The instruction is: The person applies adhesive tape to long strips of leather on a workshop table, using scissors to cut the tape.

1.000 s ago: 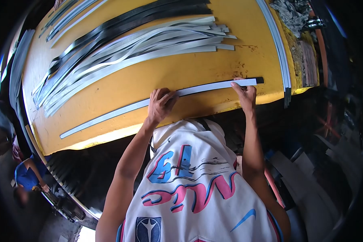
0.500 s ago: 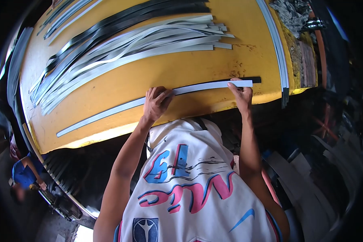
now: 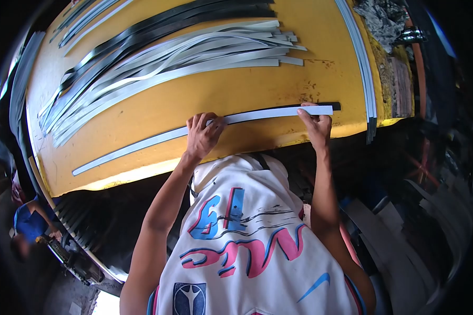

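Observation:
A long white strip [image 3: 270,112] lies along the near side of the yellow table. A black strip [image 3: 328,106] lies beneath it, its dark edge and right end showing past the white one. My right hand [image 3: 316,123] pinches the strips close to their right end, thumb on the white face. Farther left, my left hand [image 3: 204,134] has its fingers bent over the middle of the strips; its fingertips press on them or grip them. From there the white strip runs on to the lower left.
Behind the hands is a loose pile of pale strips [image 3: 236,60], with black strips [image 3: 194,23] beyond it. More grey strips [image 3: 358,50] lie along the right side of the yellow table [image 3: 231,92]. A person in blue [image 3: 30,220] is at the lower left.
The white strip's right end has shifted slightly right, so less of the black strip shows beyond it. My right hand moved a little with it; my left hand stayed nearly in place.

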A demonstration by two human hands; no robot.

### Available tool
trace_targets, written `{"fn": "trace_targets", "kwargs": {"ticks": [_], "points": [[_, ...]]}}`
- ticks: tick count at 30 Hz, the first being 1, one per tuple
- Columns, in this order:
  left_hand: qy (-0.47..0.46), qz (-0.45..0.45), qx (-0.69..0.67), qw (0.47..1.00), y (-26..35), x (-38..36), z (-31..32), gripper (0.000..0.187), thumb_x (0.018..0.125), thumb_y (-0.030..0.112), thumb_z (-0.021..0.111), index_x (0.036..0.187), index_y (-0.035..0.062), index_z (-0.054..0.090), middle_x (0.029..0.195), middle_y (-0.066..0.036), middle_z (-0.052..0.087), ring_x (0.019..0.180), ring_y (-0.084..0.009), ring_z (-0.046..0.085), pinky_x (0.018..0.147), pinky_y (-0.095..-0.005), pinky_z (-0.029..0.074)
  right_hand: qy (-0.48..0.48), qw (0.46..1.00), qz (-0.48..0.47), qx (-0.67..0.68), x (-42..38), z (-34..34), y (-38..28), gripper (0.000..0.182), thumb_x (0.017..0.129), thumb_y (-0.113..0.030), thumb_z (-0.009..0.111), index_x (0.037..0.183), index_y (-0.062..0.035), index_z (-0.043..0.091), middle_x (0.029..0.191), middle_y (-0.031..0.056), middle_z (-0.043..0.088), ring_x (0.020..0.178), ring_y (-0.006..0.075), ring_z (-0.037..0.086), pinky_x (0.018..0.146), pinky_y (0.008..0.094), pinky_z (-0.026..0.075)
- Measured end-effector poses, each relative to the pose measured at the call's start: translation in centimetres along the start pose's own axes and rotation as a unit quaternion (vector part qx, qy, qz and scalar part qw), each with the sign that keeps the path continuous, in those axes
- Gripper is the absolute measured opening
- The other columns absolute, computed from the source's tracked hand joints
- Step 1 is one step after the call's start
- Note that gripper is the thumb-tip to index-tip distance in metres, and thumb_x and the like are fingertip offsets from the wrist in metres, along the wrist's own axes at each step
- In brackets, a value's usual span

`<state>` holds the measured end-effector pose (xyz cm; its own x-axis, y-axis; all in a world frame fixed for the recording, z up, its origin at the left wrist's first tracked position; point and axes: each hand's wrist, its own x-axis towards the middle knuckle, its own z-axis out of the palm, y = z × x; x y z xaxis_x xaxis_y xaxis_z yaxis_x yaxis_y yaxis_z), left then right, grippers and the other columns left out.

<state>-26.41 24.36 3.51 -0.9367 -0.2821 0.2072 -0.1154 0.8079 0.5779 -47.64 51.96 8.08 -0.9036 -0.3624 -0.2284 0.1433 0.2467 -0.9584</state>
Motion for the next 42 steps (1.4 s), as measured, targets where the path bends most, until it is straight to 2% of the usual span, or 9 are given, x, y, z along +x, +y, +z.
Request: {"fn": "trace_targets", "kwargs": {"ticks": [3, 5, 9, 11, 14, 21, 24, 26, 42], "points": [[-0.007, 0.019, 0.053, 0.998, 0.8, 0.4, -0.5, 0.033, 0.084, 0.021, 0.076, 0.115, 0.0117, 0.070, 0.111, -0.009, 0.063, 0.109, -0.0286, 0.057, 0.093, -0.0440, 0.041, 0.003, 1.000, -0.008, 0.019, -0.2, 0.2, -0.5, 0.024, 0.090, -0.006, 0.076, 0.110, 0.0042, 0.068, 0.094, 0.0013, 0.067, 0.083, 0.0060, 0.059, 0.075, 0.0213, 0.048], [-0.022, -0.020, 0.003, 1.000, 1.4, 0.9, -0.4, 0.037, 0.082, 0.018, 0.078, 0.117, 0.0110, 0.069, 0.113, -0.010, 0.063, 0.108, -0.0301, 0.058, 0.092, -0.0438, 0.044, -0.010, 1.000, -0.003, 0.028, -0.2, 0.2, -0.7, 0.023, 0.091, -0.005, 0.075, 0.110, 0.0045, 0.068, 0.094, 0.0012, 0.067, 0.084, 0.0056, 0.059, 0.076, 0.0210, 0.048], [-0.016, -0.005, -0.099, 0.995, 0.7, 1.7, 0.9, 0.041, 0.080, 0.016, 0.079, 0.118, 0.0105, 0.069, 0.112, -0.010, 0.064, 0.105, -0.0317, 0.059, 0.091, -0.0442, 0.046, -0.010, 0.999, -0.007, 0.034, -0.1, 0.3, -0.5, 0.023, 0.091, -0.005, 0.075, 0.111, 0.0045, 0.068, 0.093, 0.0004, 0.066, 0.083, 0.0050, 0.058, 0.075, 0.0207, 0.047], [-0.006, 0.026, -0.083, 0.996, 0.3, 1.8, 1.4, 0.040, 0.078, 0.014, 0.080, 0.116, 0.0098, 0.069, 0.108, -0.011, 0.065, 0.100, -0.0324, 0.060, 0.089, -0.0442, 0.048, -0.017, 0.999, -0.010, 0.039, -0.1, 0.2, -0.3, 0.022, 0.091, -0.005, 0.075, 0.110, 0.0044, 0.068, 0.093, -0.0005, 0.065, 0.082, 0.0045, 0.056, 0.074, 0.0204, 0.046], [-0.011, 0.029, -0.072, 0.997, -0.1, 1.5, 1.7, 0.035, 0.083, 0.022, 0.077, 0.116, 0.0119, 0.071, 0.109, -0.009, 0.063, 0.102, -0.0303, 0.059, 0.089, -0.0422, 0.048, -0.016, 0.999, -0.011, 0.030, -0.1, 0.1, -0.4, 0.021, 0.091, -0.005, 0.075, 0.109, 0.0043, 0.068, 0.092, -0.0013, 0.064, 0.081, 0.0041, 0.055, 0.073, 0.0201, 0.045], [-0.015, 0.015, -0.056, 0.998, 0.2, 1.6, 1.6, 0.029, 0.084, 0.024, 0.078, 0.111, 0.0134, 0.073, 0.107, -0.008, 0.064, 0.100, -0.0286, 0.059, 0.088, -0.0409, 0.048, -0.014, 1.000, -0.013, 0.007, -0.1, 0.0, 0.2, 0.021, 0.091, -0.005, 0.075, 0.109, 0.0044, 0.068, 0.091, -0.0017, 0.064, 0.081, 0.0040, 0.054, 0.072, 0.0201, 0.044], [-0.017, 0.013, -0.057, 0.998, 0.3, 1.7, 1.5, 0.029, 0.084, 0.024, 0.078, 0.110, 0.0137, 0.074, 0.107, -0.007, 0.064, 0.100, -0.0283, 0.060, 0.088, -0.0408, 0.048, -0.013, 1.000, -0.025, 0.006, 0.1, -0.1, 1.3, 0.021, 0.091, -0.006, 0.075, 0.108, 0.0046, 0.068, 0.091, -0.0014, 0.064, 0.081, 0.0042, 0.054, 0.071, 0.0201, 0.044], [0.005, 0.026, -0.067, 0.997, 0.6, 1.9, 1.4, 0.028, 0.079, 0.015, 0.081, 0.105, 0.0116, 0.072, 0.101, -0.008, 0.065, 0.096, -0.0302, 0.061, 0.085, -0.0429, 0.049, -0.011, 0.999, -0.030, 0.017, 0.3, -0.2, 2.0, 0.022, 0.091, -0.007, 0.076, 0.107, 0.0043, 0.069, 0.090, -0.0010, 0.065, 0.081, 0.0048, 0.055, 0.072, 0.0208, 0.045], [-0.002, 0.038, -0.060, 0.997, 0.4, 1.9, 1.6, 0.024, 0.084, 0.020, 0.077, 0.107, 0.0141, 0.074, 0.103, -0.007, 0.064, 0.096, -0.0292, 0.060, 0.086, -0.0411, 0.048, 0.001, 1.000, -0.016, -0.010, 0.7, -0.5, 3.7, 0.024, 0.089, -0.010, 0.078, 0.107, 0.0031, 0.070, 0.092, 0.0019, 0.068, 0.084, 0.0071, 0.060, 0.075, 0.0232, 0.049]]}}
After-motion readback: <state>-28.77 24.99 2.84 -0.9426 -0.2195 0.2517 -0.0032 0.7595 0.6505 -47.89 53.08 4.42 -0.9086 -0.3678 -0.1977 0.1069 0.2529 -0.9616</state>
